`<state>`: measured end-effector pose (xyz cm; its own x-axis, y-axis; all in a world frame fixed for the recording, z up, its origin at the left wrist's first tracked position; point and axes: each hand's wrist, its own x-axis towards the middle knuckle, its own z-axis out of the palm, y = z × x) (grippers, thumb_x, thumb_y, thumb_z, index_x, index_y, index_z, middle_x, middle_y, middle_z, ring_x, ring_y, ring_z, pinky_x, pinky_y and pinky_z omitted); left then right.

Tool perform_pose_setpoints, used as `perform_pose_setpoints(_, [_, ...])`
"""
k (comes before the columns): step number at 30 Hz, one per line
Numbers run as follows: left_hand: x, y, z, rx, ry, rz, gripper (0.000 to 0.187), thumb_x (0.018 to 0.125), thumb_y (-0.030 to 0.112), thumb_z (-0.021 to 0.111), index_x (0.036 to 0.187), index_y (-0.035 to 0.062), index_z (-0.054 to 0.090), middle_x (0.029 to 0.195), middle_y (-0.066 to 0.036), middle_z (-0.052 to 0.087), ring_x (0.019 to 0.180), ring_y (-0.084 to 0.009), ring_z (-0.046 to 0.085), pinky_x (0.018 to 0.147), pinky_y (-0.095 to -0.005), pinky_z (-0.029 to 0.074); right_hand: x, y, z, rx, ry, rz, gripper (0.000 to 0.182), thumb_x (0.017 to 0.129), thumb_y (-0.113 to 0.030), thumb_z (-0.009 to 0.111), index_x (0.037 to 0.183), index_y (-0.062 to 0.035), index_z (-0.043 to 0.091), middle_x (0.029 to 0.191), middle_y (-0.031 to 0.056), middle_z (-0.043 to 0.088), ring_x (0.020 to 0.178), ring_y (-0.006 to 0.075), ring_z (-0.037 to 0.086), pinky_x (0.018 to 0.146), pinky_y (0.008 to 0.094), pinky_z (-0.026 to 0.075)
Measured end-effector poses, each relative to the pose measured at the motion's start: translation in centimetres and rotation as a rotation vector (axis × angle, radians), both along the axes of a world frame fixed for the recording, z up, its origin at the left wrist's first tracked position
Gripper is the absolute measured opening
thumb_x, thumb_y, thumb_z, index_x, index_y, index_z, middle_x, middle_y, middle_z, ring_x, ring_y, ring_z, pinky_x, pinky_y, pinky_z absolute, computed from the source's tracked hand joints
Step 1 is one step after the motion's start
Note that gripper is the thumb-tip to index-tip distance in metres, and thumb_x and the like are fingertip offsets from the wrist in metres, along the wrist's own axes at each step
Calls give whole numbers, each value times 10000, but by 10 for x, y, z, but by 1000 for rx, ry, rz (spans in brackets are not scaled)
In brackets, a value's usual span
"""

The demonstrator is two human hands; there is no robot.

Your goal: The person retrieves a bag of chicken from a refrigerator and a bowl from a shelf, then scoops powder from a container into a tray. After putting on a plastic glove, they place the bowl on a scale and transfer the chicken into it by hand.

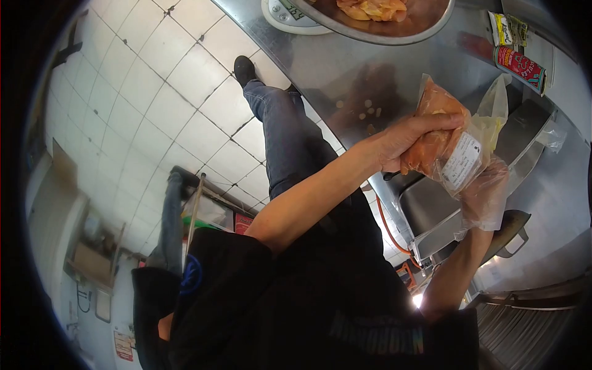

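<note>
A clear plastic bag of orange-coloured meat (pixel 431 150), with a white printed label (pixel 462 161) on its side, is held up over the steel counter's edge. My bare left hand (pixel 414 137) is closed around it, thumb across the front. Its loose plastic top (pixel 493 106) sticks up at the right. My right hand (pixel 486 190), in a loose clear plastic glove, is against the lower right side of the bag; its fingers are hidden behind the bag. Beyond my hands, a metal bowl (pixel 394 41) contains pale yellow-orange raw meat pieces (pixel 372 9).
A digital scale (pixel 295 17) stands beside the bowl. Several small pale pieces (pixel 370 111) lie on the steel counter (pixel 333 68). A red packet (pixel 521 68) and a yellow packet (pixel 501 29) lie at upper right. Steel containers (pixel 431 206) line the counter's right part. White tiles (pixel 166 80) cover the floor.
</note>
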<state>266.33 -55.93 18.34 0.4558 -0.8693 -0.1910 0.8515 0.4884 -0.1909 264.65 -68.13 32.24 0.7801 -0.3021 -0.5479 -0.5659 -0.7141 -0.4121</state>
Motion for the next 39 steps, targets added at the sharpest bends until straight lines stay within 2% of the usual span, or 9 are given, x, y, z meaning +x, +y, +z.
perform_pose_setpoints(2, [1,-2,1,-7,10,7,627,843,476,683,1239,24,506,1088,-120,607,964,-203,656,814,-402,573,-1,-9,3,19,-19,-17,253,724,7,757,953,41,654,916,51,696,796,103,621,743,270,504])
perform_pose_setpoints(4, [3,-4,0,-21,24,12,616,851,474,676,1235,21,509,1089,-122,612,958,-204,661,809,-404,578,3,-21,16,-97,-111,301,251,761,-33,736,994,35,674,913,60,698,770,111,618,693,268,504])
perform_pose_setpoints(8, [3,-10,-8,-110,79,32,597,864,461,664,1237,21,509,1106,-127,614,955,-208,667,817,-406,580,36,16,78,-501,28,82,299,830,-171,708,1084,-13,705,904,100,703,730,103,609,560,237,448])
perform_pose_setpoints(10, [3,-12,-9,-122,100,53,592,868,455,660,1241,21,508,1108,-128,614,956,-210,669,821,-406,580,52,57,90,-624,-92,-32,241,787,-92,764,990,29,714,973,138,701,877,201,681,760,290,553])
perform_pose_setpoints(18, [-11,-20,-2,-109,112,-24,581,846,487,676,1197,42,543,1065,-93,650,928,-183,679,807,-340,578,135,124,12,-142,-346,688,200,816,-103,717,971,24,716,935,127,705,838,190,678,733,271,546])
perform_pose_setpoints(29, [-8,-9,5,-124,96,14,608,826,494,701,1199,41,540,1061,-79,653,901,-168,683,788,-334,581,156,152,-14,2,-296,566,176,855,-119,652,945,17,719,884,112,710,785,176,674,696,246,536])
perform_pose_setpoints(32, [-5,-12,-1,-126,22,-23,518,940,398,553,1305,36,486,1194,-120,610,1055,-199,629,899,-389,534,160,144,-8,80,-298,515,178,866,-123,634,937,15,720,870,107,712,770,172,673,686,239,533])
perform_pose_setpoints(34, [-7,-13,-1,-163,95,6,578,843,454,690,1213,37,536,1061,-88,652,920,-175,678,806,-337,576,154,146,-7,104,-304,517,181,873,-126,622,933,14,721,860,105,712,761,169,672,679,234,531])
perform_pose_setpoints(39, [-7,-14,-5,-123,78,-43,590,841,459,683,1221,33,534,1055,-84,655,907,-170,678,800,-333,575,157,166,-22,104,-275,585,195,891,-133,593,921,11,722,837,98,715,737,163,670,662,222,526])
